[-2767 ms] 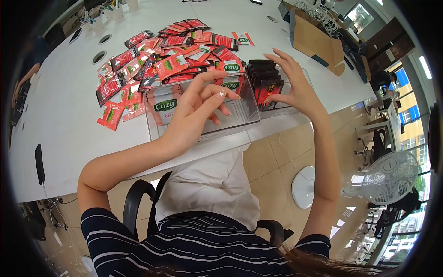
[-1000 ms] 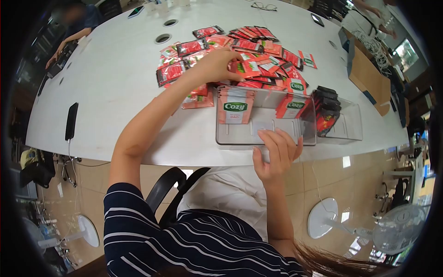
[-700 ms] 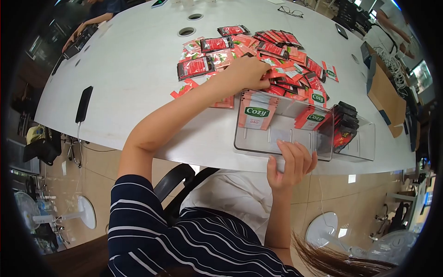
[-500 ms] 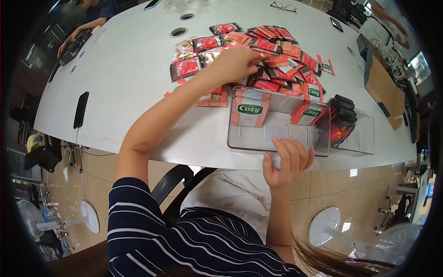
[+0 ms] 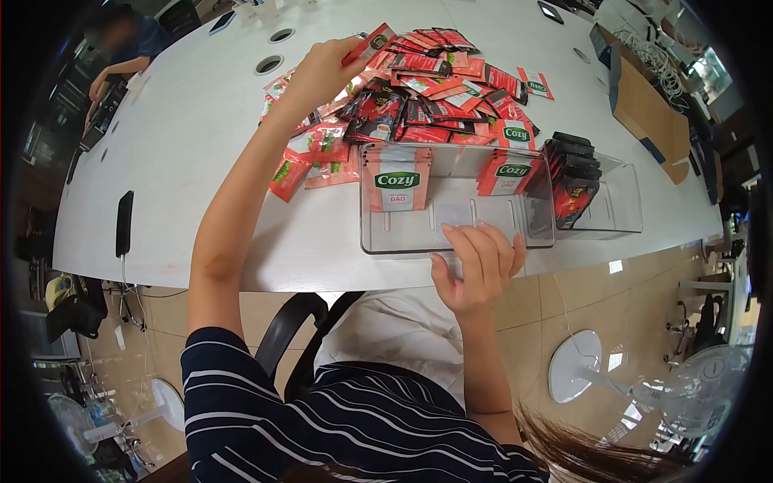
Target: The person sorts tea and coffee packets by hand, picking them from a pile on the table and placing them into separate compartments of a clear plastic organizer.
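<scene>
Right now our left hand (image 5: 322, 71) reaches to the far side of the white counter (image 5: 201, 153), its fingers (image 5: 348, 55) pinched together on a red sachet (image 5: 372, 40) held just above the far left edge of the pile of sachets (image 5: 451, 88). That pile spreads red, orange and dark across the counter just beyond the clear bin (image 5: 419, 233), which stands close to the counter's near edge. Our right hand (image 5: 475, 270) rests against the bin's near wall, fingers (image 5: 483, 245) slightly apart and laid flat on the plastic, closed on nothing. Inside the bin, two groups of Cozy packets (image 5: 397, 179) stand upright against the far wall, one at the left and one toward the right. Touching the bin's right end is a second bin (image 5: 616, 201), holding a row of dark sachets (image 5: 573, 181) at its left end. Well off to the left a black phone (image 5: 123, 223) lies on the counter, and a cardboard box (image 5: 644, 109) sits at the far right.
</scene>
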Motion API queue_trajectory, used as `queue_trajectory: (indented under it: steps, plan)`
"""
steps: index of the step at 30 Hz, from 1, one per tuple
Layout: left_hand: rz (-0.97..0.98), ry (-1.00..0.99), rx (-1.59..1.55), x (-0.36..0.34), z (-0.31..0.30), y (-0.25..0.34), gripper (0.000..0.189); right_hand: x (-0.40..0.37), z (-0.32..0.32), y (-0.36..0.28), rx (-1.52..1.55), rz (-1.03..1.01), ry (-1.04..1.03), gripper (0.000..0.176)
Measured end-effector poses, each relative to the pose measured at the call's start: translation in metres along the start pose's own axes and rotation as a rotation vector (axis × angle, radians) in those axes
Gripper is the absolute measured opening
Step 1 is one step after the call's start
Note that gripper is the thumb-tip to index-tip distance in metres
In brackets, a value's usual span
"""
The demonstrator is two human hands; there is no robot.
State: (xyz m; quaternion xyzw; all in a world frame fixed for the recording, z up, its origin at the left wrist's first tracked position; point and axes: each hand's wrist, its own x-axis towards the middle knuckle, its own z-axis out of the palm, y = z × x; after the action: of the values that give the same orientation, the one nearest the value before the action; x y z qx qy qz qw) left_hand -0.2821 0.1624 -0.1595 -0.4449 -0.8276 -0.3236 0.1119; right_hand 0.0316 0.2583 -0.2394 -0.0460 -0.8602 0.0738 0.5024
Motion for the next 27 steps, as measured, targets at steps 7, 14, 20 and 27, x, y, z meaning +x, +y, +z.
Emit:
queue_trajectory:
  steps: [7, 14, 20, 27]
  plan:
    - [-0.028, 0.08, 0.303, -0.004, 0.005, -0.01, 0.029, 0.001, -0.001, 0.0, -0.01, -0.003, -0.001, 0.023]
    - [-0.096, 0.048, 0.472, -0.008, 0.021, -0.053, 0.038, 0.0, 0.0, -0.001, -0.013, -0.003, 0.0, 0.023]
    - [0.024, 0.055, -0.162, 0.001, 0.019, -0.065, 0.035, -0.001, 0.0, -0.001, -0.011, 0.0, 0.001, 0.023]
    - [-0.091, -0.502, 0.284, -0.006, -0.022, -0.034, 0.037, -0.002, 0.001, -0.001, -0.032, 0.018, 0.007, 0.024]
